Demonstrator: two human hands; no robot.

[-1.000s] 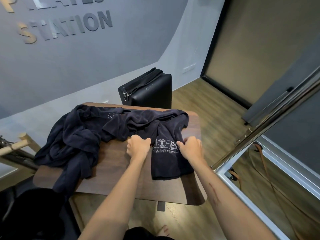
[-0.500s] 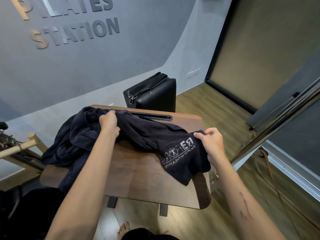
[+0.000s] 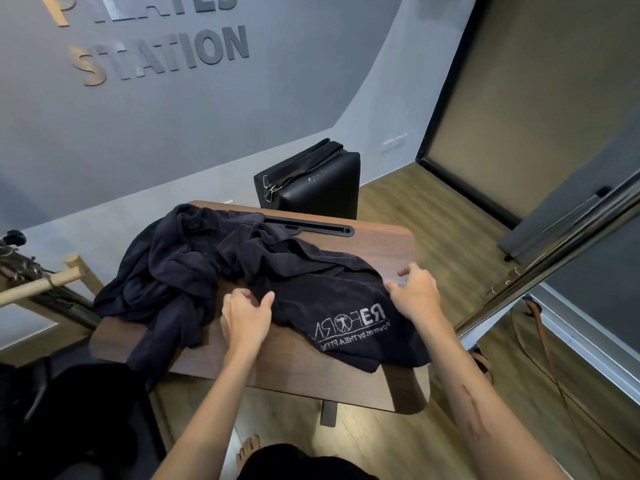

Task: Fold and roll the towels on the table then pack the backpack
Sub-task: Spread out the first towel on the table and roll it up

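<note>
Single head view, looking forward-down, close over table [image 3: 381, 244]

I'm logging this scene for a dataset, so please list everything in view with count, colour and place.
printed towel: one, dark navy with white lettering, spread on the right half of the table, near edge hanging over
towel heap: count unclear, dark navy, bunched on the table's left, draping off its edge
table: one, dark wood, centre
black slot: one, along the table's far edge
padded case: one, black, on the floor behind the table
wall lettering: grey and gold, top left
wooden bar: pale, far left
left hand: fingers loosely curled at the towel's edge
right hand: fingers spread over the towel's right edge
</note>
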